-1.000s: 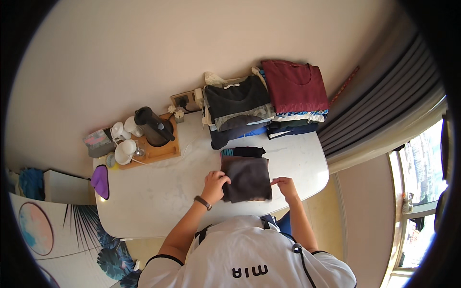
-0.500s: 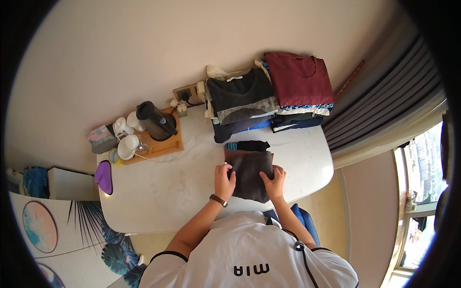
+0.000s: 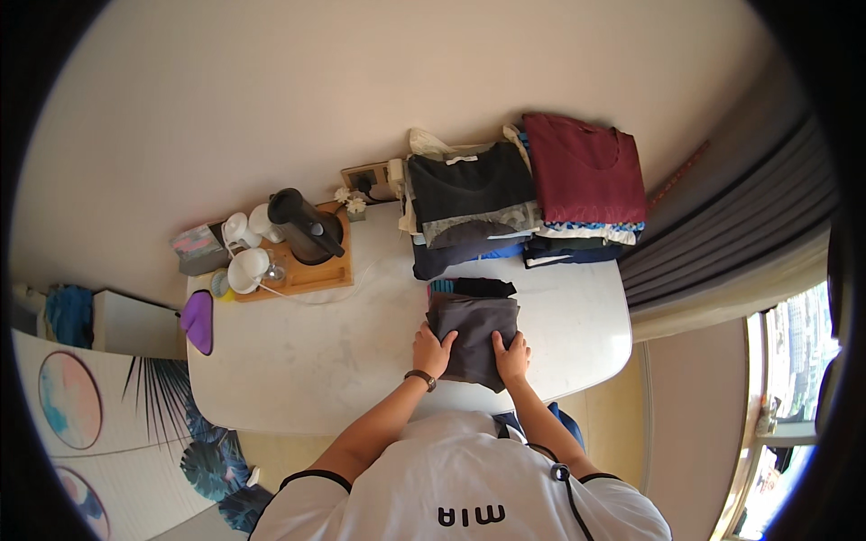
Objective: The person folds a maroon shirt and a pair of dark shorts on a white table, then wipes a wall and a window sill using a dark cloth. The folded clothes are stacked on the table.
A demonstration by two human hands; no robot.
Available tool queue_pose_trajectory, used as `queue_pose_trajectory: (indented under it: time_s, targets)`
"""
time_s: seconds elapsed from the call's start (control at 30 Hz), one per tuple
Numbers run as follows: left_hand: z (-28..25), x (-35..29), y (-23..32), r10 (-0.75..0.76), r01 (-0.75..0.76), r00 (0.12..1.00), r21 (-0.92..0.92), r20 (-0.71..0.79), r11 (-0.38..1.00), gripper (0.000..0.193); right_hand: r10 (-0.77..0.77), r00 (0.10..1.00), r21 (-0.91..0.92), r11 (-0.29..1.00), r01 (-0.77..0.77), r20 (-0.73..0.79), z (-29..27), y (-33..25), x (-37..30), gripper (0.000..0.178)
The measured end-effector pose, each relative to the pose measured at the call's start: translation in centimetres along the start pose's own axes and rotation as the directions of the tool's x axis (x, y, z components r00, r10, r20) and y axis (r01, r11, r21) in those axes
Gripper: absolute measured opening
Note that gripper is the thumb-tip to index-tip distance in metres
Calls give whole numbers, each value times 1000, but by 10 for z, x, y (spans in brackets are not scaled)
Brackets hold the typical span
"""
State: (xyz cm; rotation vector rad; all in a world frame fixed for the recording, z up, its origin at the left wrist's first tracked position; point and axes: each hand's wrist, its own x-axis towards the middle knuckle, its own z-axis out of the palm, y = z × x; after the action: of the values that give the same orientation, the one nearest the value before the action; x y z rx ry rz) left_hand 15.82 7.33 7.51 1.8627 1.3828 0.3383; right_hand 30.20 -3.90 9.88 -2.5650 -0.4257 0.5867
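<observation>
Our left hand (image 3: pixel 428 357) and right hand (image 3: pixel 513 358) clasp a dark folded cloth (image 3: pixel 474 335) by its sides over a white table (image 3: pixel 316 361), with a maroon shirt (image 3: pixel 588 171) at the cloth's one o'clock, a black kettle (image 3: pixel 305 224) at ten.

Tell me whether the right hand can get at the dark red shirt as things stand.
Probably yes, once it lets go: the right hand grips the folded dark cloth, but the dark red shirt tops its pile with nothing laid over it; a stretch forward may be needed.
</observation>
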Motion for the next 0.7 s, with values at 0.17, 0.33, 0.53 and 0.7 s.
queue_pose_trajectory:
  time_s: [0.17, 0.33, 0.53, 0.7]
  targets:
    - [-1, 5, 8, -5, 22, 985, 93, -170, 995, 68, -189, 974, -40, 982, 186, -121, 3, -10, 18, 68]
    - [-12, -16, 18, 175, -144, 908, 110, -380, 983, 56, -325, 900, 155, 912, 380, -292, -5, -9, 2, 53]
    - [-37, -21, 53, 188, -252, 912, -137, -366, 958, 51, -268, 957, 397, 871, 289, -107, -49, -41, 5, 39]
    - [-18, 23, 19, 129, -164, 952, -107, -276, 981, 50, -335, 939, 303, 889, 342, -76, -24, -30, 52, 55]
